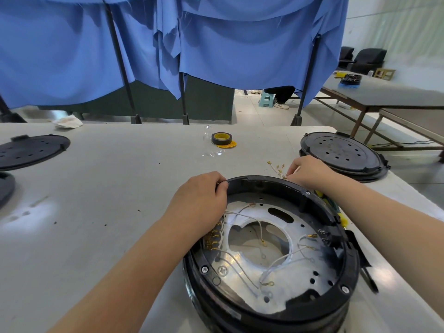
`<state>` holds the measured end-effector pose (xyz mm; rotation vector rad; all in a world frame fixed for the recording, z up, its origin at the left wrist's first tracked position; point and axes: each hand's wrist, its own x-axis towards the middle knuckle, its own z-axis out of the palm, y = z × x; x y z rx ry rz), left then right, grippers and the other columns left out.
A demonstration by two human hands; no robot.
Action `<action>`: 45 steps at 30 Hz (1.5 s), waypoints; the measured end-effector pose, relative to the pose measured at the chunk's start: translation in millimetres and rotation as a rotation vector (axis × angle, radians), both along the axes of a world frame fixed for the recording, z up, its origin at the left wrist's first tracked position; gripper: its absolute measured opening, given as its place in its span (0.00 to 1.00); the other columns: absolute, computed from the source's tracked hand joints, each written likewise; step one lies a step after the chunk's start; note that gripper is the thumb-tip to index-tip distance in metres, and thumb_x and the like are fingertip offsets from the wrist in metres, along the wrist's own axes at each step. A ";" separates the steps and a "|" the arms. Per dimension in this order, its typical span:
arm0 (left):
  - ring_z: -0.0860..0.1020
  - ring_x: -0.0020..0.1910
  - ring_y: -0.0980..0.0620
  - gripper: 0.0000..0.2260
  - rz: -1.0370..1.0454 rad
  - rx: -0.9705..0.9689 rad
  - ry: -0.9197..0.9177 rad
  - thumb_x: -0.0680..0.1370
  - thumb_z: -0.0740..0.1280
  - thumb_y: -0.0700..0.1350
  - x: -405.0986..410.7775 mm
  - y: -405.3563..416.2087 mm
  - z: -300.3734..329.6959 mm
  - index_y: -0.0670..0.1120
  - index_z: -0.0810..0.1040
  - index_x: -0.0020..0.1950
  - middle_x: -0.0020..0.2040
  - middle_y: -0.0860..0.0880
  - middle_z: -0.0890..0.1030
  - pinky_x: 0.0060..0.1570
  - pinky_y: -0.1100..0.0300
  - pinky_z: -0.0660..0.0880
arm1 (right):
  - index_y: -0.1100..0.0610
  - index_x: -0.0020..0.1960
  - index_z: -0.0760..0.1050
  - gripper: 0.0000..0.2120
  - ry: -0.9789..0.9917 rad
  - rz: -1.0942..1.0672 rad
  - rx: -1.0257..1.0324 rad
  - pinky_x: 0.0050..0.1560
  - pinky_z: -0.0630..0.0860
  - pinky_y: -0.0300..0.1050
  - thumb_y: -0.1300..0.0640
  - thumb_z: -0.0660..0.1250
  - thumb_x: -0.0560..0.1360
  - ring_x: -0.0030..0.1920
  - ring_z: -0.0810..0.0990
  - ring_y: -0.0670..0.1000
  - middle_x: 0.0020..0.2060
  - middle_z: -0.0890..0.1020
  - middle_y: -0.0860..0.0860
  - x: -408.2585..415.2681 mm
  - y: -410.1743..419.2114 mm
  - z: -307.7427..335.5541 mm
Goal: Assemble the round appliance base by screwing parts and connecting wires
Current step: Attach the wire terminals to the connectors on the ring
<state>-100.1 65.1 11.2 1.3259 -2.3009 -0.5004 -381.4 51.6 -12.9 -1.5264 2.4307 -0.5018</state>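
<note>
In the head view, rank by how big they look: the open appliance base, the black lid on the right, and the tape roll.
1. Appliance base, though it is nearest the camera.
2. Black lid.
3. Tape roll, clearly smallest.

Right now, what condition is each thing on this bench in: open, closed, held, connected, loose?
Round black appliance base: open, metal plate exposed.
White wires inside it: several ends loose.
Left hand: grips the base's rim.
Right hand: pinches a loose bundle of white wires.
Black perforated round cover: lying apart, unfitted.
Yellow-cored black tape roll: lying flat, untouched.
</note>
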 end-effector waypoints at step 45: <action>0.77 0.50 0.53 0.12 -0.004 -0.010 0.009 0.83 0.56 0.50 0.0 -2.1 -3.0 0.51 0.77 0.60 0.52 0.52 0.80 0.52 0.55 0.76 | 0.51 0.44 0.77 0.05 0.242 0.179 0.029 0.45 0.72 0.43 0.59 0.65 0.76 0.43 0.76 0.51 0.42 0.77 0.48 6.1 -3.1 -0.5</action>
